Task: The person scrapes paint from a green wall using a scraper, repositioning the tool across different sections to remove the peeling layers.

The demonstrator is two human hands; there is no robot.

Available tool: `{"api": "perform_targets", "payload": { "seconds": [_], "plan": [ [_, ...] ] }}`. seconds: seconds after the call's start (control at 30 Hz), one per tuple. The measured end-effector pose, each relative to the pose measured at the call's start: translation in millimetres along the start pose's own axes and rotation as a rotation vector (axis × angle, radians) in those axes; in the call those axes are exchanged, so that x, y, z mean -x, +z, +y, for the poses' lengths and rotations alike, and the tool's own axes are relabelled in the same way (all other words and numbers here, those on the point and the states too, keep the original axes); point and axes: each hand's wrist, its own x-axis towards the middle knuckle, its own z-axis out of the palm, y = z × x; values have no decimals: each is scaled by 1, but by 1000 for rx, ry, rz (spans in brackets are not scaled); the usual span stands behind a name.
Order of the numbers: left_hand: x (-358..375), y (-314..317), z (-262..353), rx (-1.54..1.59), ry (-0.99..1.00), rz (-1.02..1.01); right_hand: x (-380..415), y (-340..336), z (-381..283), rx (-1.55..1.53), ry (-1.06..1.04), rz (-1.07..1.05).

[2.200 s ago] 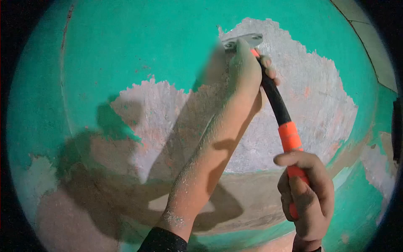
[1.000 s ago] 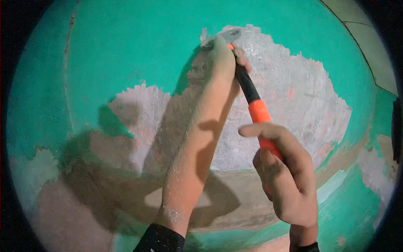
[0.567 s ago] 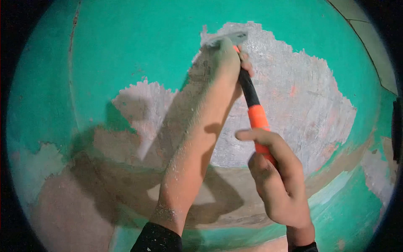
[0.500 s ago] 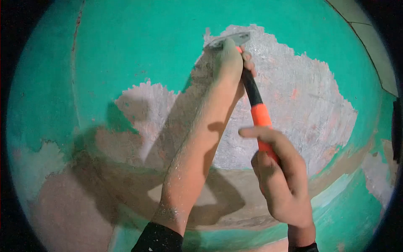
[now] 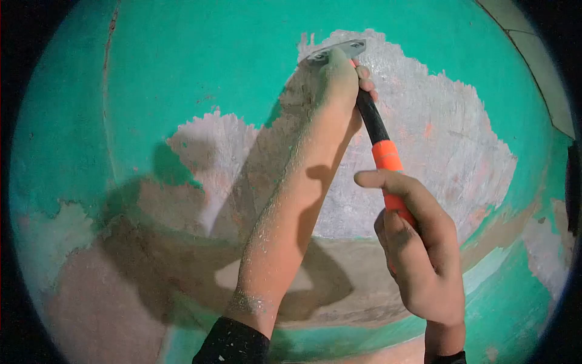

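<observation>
Both my hands are on a long-handled scraper, whose black and orange handle [image 5: 373,118] slants down to the right. My left hand [image 5: 341,76] is closed around the neck, close behind the grey metal head [image 5: 354,47]. Lower down, my right hand [image 5: 421,249] wraps the orange grip, its index finger stretched out to the left. The scraper's head lies against the wall near the top border of a bare grey patch [image 5: 424,145]. Green paint [image 5: 200,54] surrounds that patch with a ragged edge. My left hand hides part of the head.
A brownish band [image 5: 364,285] crosses the wall below the patch. More bare areas [image 5: 103,291] show at the lower left. A long crack [image 5: 109,60] runs down the left side. Pale panels [image 5: 539,73] stand at the upper right. Shadows of my arms fall on the wall.
The scraper and both hands have shifted slightly to the right. The head and my left hand are a little higher. My grip looks the same.
</observation>
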Motion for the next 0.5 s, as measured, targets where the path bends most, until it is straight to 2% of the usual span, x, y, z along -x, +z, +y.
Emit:
{"api": "perform_targets", "payload": {
  "seconds": [0.23,0.4,0.5],
  "plan": [
    [3,-2,-2,-21,8,19,-2,-1,11,54,-53,67],
    [2,4,5,-142,138,-32,-10,2,3,29,-58,67],
    [8,2,-10,-65,-70,56,-1,2,4,42,-65,70]
  ]
}}
